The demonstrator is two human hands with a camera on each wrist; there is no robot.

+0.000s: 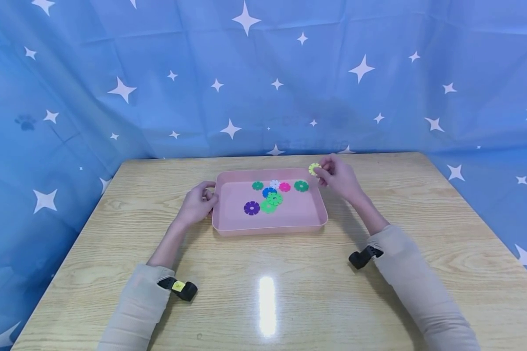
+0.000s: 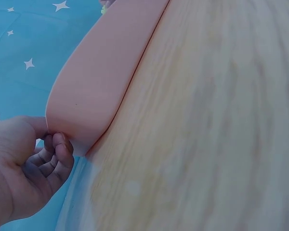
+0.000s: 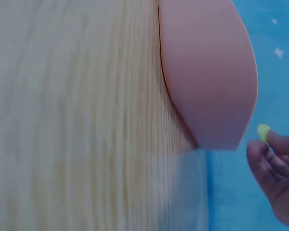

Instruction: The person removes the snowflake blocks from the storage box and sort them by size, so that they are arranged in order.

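Note:
A pink tray point(image 1: 233, 220) lies on the table, its outer wall point(image 2: 101, 72) large in the left wrist view. My left hand point(image 1: 196, 204) pinches the tray's left rim between thumb and curled fingers. Above the back right corner, my right hand point(image 1: 340, 179) pinches a yellow notched disc point(image 1: 312, 169) by its edge. Inside the tray are a purple disc point(image 1: 247, 208), a blue disc point(image 1: 266, 192), light green discs point(image 1: 268, 209) that overlap, a white disc point(image 1: 274, 183), a pink disc point(image 1: 284, 190) and two dark green discs point(image 1: 301, 189).
The wooden table point(image 1: 219, 287) extends around the tray on all sides, with a light reflection near its front. Behind it hangs a blue curtain point(image 1: 193, 63) with white stars. Each sleeve carries a black wrist camera point(image 1: 364, 257).

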